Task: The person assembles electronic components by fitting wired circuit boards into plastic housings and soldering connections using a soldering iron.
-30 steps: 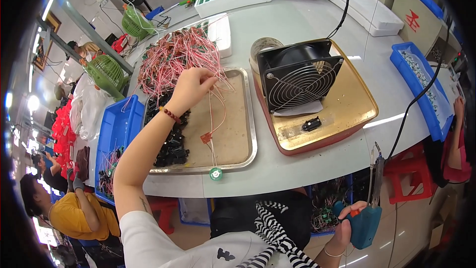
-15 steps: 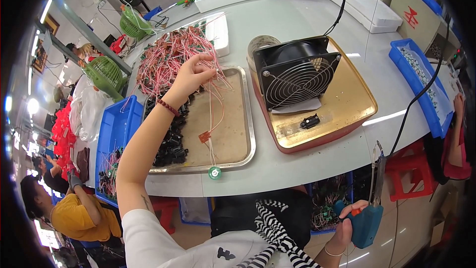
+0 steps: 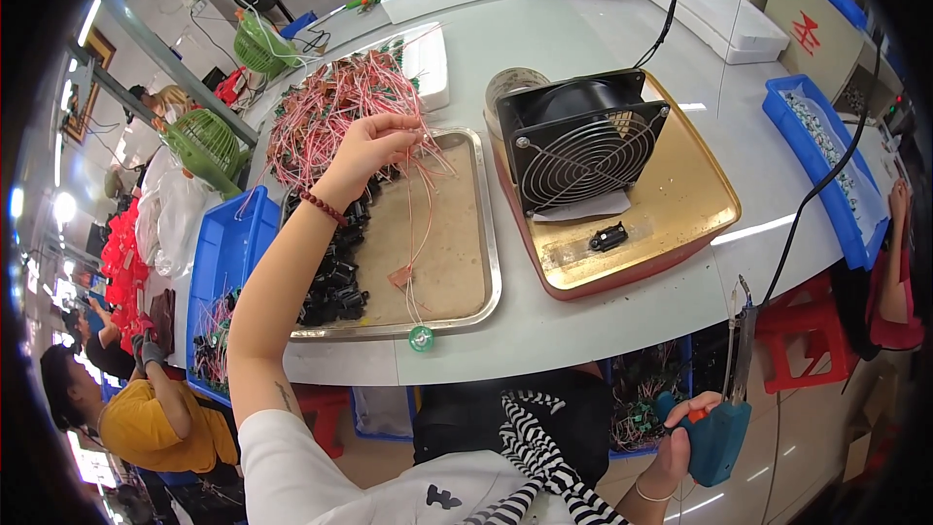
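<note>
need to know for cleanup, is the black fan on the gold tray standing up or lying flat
Standing upright. The black fan rests on its bottom edge on the gold tray, its round wire grille facing the person. Whether its blades are spinning cannot be told.

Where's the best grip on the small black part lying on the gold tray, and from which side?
Probably from straight above, pinching across its short sides. The small black part lies flat on the gold tray with bare tray all round it. The black fan stands just behind it, so a low approach from that side looks blocked. Its finer shape is too small to tell.
</note>
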`<state>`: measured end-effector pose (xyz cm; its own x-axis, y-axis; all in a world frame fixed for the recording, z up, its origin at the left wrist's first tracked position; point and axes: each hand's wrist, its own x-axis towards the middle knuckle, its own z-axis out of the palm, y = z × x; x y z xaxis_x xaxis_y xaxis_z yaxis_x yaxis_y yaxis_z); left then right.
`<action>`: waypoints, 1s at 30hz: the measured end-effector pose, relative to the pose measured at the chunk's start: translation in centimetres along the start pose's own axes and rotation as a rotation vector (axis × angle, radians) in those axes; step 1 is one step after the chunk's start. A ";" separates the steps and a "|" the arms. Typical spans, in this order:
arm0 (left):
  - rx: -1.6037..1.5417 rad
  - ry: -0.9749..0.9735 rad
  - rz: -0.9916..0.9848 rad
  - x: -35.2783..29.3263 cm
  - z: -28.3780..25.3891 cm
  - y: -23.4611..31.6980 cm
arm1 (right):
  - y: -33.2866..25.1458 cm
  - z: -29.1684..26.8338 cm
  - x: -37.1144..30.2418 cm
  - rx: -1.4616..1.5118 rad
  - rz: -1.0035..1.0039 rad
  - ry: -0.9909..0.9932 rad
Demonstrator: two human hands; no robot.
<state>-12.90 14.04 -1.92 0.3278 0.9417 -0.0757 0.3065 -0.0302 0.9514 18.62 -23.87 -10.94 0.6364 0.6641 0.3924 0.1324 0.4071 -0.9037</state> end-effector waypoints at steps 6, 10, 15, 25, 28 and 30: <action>-0.033 0.003 0.020 -0.1 -0.5 -0.6 | 0.7 -0.5 -0.4 0.048 0.027 -0.014; 0.080 0.043 0.074 0.0 -1.3 -1.0 | 0.8 -0.3 -0.4 0.043 0.022 -0.031; 0.192 0.133 0.177 -0.4 -0.8 -1.2 | 0.8 -0.6 -0.5 0.011 0.006 -0.035; 0.142 0.220 0.405 -2.3 -0.3 -1.5 | 0.8 -0.9 -0.4 0.033 -0.020 -0.066; 0.047 0.256 0.387 -2.7 -0.5 -0.4 | 0.9 -0.7 -0.2 0.051 -0.022 -0.087; 0.234 0.315 0.377 -3.9 -0.6 0.9 | 0.9 -0.7 -0.1 0.054 -0.032 -0.091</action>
<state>-14.48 10.59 -0.62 0.1811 0.9048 0.3853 0.4223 -0.4254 0.8004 19.23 -24.02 -11.90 0.5606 0.7034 0.4370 0.1088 0.4606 -0.8809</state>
